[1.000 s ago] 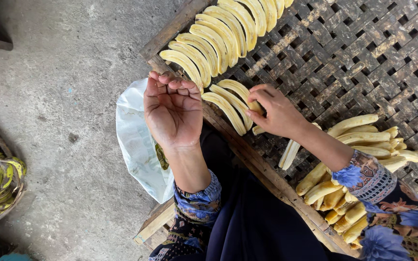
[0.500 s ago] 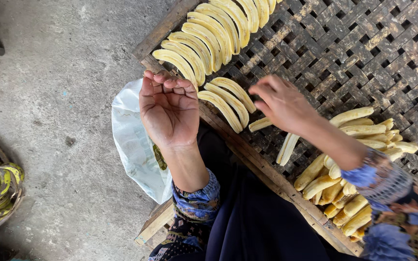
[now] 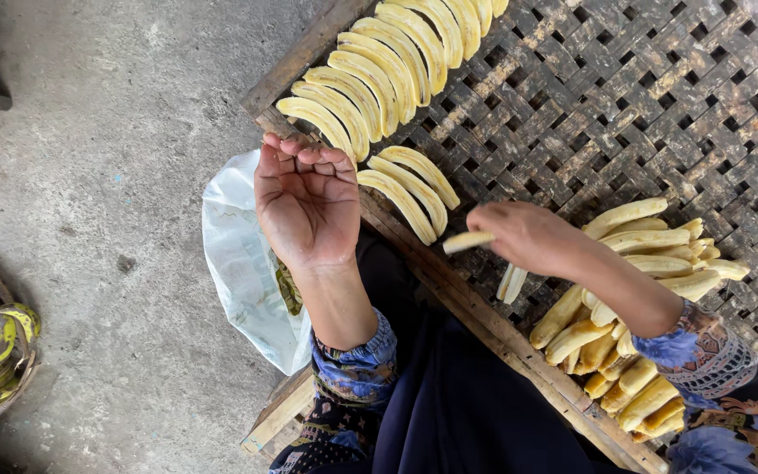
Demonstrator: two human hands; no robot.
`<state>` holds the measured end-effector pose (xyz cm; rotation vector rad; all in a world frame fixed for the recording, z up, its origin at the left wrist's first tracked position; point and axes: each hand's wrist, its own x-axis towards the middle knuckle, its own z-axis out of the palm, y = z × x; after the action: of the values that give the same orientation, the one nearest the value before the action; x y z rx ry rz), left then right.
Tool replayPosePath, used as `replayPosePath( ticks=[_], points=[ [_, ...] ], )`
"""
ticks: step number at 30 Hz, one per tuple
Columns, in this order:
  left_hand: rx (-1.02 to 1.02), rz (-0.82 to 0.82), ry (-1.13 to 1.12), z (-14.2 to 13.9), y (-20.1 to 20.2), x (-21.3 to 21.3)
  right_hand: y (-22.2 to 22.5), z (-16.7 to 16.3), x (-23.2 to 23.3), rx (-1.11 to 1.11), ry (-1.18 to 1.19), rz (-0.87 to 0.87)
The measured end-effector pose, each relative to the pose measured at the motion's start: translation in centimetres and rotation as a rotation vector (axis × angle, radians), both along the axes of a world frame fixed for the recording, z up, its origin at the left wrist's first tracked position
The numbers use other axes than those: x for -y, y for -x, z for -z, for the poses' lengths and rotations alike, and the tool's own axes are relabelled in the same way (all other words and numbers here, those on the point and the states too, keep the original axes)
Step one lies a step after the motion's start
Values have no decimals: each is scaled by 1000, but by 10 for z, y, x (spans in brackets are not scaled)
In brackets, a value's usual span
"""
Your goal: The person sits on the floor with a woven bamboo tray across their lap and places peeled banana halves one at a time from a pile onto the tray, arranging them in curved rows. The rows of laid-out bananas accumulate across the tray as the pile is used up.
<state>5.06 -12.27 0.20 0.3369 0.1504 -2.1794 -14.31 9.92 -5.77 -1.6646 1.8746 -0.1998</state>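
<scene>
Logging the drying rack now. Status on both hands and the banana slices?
Left hand empty, palm up, fingers curled. Right hand holds one banana slice over the woven rack. Laid row beyond, unsorted pile beside. Nothing blocking.

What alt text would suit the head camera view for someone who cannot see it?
Seen from above, a person's right hand holds a peeled banana slice over a woven drying rack, beside neat rows of slices. The left hand is raised, palm up and empty; a pile of peeled bananas lies to the right.
</scene>
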Motion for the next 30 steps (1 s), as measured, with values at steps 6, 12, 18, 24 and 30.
replayPosePath(
  ticks=[6, 12, 18, 24, 30],
  points=[
    [24, -6, -4, 0, 1, -2, 3, -5, 59, 264, -73, 547],
    [-24, 8, -4, -2, -1, -1, -5, 38, 106, 130, 246, 571],
    [-14, 6, 0, 0, -3, -1, -6, 44, 101, 8, 348, 526],
    [2, -4, 5, 0, -1, -1, -5, 22, 105, 4, 316, 435],
    [20, 19, 42, -1, -2, -2, -14, 25, 133, -205, 350, 177]
  ],
)
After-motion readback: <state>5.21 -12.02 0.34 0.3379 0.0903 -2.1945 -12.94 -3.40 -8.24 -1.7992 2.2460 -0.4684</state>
